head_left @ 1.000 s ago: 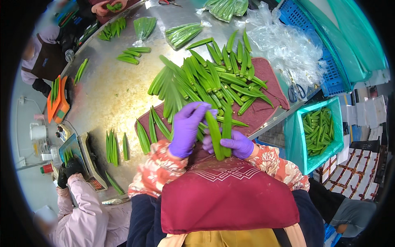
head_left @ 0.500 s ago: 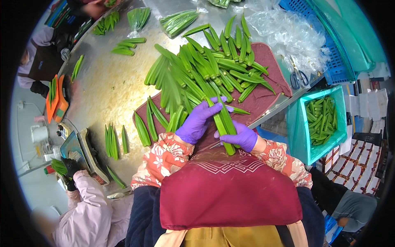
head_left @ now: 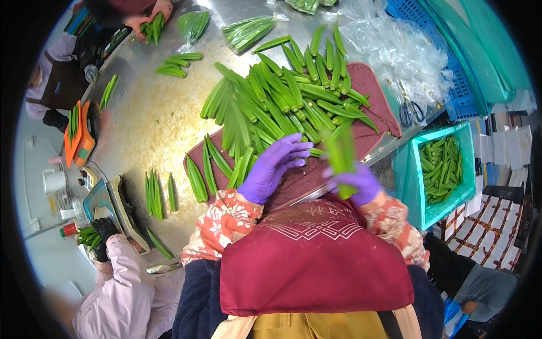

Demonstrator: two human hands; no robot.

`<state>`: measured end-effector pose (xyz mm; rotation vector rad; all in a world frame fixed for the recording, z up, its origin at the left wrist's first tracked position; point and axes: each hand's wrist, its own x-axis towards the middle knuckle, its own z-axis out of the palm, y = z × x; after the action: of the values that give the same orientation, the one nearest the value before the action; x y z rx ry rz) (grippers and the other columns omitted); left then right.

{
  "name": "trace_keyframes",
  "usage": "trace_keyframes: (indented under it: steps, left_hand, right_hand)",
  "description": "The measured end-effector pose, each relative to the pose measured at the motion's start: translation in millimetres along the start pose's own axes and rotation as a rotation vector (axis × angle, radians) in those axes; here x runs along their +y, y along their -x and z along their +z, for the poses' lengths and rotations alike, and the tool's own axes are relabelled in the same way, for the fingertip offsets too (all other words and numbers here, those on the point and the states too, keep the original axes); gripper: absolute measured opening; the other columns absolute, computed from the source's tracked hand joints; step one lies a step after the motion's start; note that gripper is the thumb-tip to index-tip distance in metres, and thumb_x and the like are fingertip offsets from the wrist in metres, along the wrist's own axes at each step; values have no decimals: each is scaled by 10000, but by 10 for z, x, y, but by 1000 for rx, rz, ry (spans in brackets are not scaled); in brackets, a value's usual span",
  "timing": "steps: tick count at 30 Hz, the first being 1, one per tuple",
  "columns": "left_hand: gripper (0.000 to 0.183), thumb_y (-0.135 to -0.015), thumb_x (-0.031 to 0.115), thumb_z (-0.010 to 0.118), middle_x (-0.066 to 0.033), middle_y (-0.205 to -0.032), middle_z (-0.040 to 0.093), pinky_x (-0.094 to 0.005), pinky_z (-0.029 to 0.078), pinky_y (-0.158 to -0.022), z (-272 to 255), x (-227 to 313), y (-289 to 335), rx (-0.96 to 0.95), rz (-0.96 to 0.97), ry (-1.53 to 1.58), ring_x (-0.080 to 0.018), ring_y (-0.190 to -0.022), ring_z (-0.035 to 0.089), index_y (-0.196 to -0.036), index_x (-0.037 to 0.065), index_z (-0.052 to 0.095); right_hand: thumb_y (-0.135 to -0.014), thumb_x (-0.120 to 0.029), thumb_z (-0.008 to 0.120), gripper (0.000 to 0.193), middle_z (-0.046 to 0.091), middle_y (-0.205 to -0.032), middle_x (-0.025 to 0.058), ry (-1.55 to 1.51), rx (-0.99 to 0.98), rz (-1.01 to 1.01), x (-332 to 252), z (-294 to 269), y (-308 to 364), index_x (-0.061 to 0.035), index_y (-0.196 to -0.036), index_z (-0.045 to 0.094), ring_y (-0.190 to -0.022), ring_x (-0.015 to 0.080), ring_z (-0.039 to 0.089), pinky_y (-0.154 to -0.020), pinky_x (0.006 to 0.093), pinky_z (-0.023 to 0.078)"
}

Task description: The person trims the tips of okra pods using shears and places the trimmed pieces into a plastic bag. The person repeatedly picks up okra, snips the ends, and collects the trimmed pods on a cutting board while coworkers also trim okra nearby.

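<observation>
Both my hands wear purple gloves. My right hand [head_left: 358,183] is closed around a few okra pods [head_left: 340,161], blurred by motion, held near the table's front edge. With its fingers extended and apart, my left hand [head_left: 275,167] holds nothing. It hovers over the near side of a maroon cloth [head_left: 370,86], just beside a large heap of green okra [head_left: 276,93]. Several more pods [head_left: 204,164] lie on the cloth's left part, left of that hand.
A teal-lined crate [head_left: 470,189] of okra stands at the right. Scissors [head_left: 411,110] and crumpled clear bags [head_left: 395,51] lie at the far right. Bagged okra [head_left: 245,34] rests at the back. Co-workers' hands [head_left: 103,231] handle okra beside scales [head_left: 127,209] at the left.
My left hand has let go of the okra pods and its fingers have spread. My right hand has carried them to the right. A co-worker's hands now hold okra at the back left.
</observation>
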<state>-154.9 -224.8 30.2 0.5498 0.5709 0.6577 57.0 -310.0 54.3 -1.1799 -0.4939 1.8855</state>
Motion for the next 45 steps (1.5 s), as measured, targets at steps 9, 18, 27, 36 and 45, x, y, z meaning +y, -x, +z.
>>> trace_keyframes:
  steps: [9,18,27,36,45]
  left_hand:
    - [333,-926,228,433,-145,-1017,605,-298,458,-823,-55,-10,52,-37,-51,-66,-187,-899,583,-1135,-17,515]
    - [297,-925,190,430,-141,-974,619,-292,455,-817,-327,-23,361,130,39,-162,-180,-874,587,-1091,-37,523]
    - [221,-929,131,439,-110,-906,639,-255,466,-791,-632,28,771,522,262,-484,-141,-839,599,-1032,-32,548]
    - [278,-931,184,445,-107,-970,638,-249,452,-787,-475,-131,486,258,148,-324,-136,-876,590,-1096,-21,535]
    - [488,-900,231,506,-135,-1165,543,-341,376,-943,-207,-42,179,54,39,4,-210,-1057,527,-1295,-10,351]
  right_hand:
    - [-778,-66,586,488,582,-990,96,121,504,-369,-388,-1071,659,1,-1229,413,-736,147,572,-622,267,489]
    - [-881,-269,517,625,433,-1257,221,-778,486,-774,-551,-2022,885,83,-1326,254,-1036,280,505,-952,383,381]
    - [-761,-258,648,679,567,-935,173,1498,260,-559,214,366,-891,-79,-1342,345,-783,281,573,-693,341,474]
    - [-882,-168,503,408,568,-880,84,93,-100,-33,322,-37,-831,23,-1234,423,-718,144,571,-653,260,470]
    - [-906,-202,480,423,574,-902,107,-287,-359,199,335,216,-495,-3,-1271,403,-690,152,561,-636,260,467]
